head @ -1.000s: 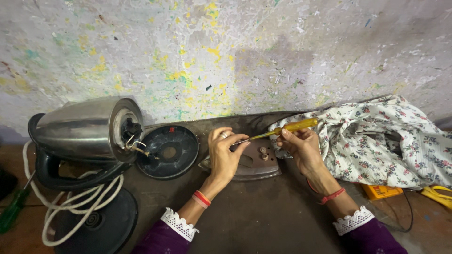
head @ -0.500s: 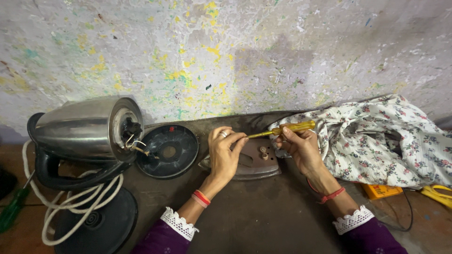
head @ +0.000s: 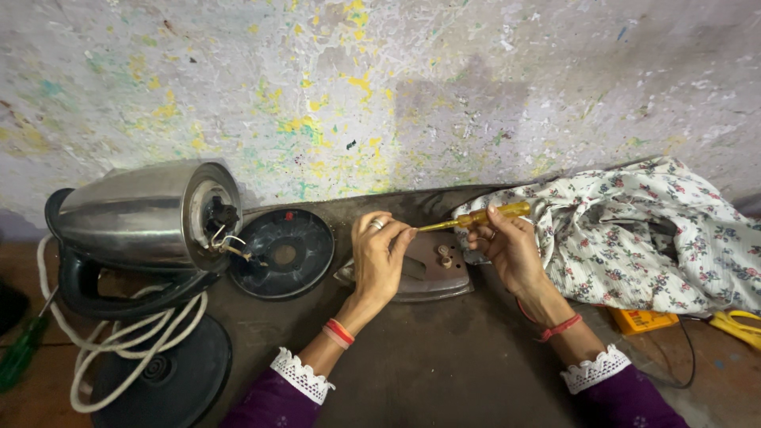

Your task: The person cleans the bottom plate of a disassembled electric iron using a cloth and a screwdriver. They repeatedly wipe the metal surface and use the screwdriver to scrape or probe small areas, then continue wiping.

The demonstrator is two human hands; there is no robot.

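A yellow-handled screwdriver [head: 485, 215] lies nearly level in my right hand [head: 507, 250], its metal tip pointing left. My left hand [head: 379, 255] pinches the fingertips together right at that tip; whether a small part is between them is hidden. Both hands hover over a grey metal iron soleplate [head: 432, 273] with small screws and terminals on top, lying flat on the dark work surface [head: 444, 357].
A steel electric kettle [head: 147, 218] lies on its side at left with wires hanging from its open bottom. Its black bottom cover [head: 281, 254] leans beside it. A round black base [head: 170, 372] and white cord [head: 119, 349] sit below. Floral cloth [head: 642, 230] is heaped at right.
The screwdriver has tilted closer to level and its tip has moved into my left fingertips. Both hands stay over the soleplate.
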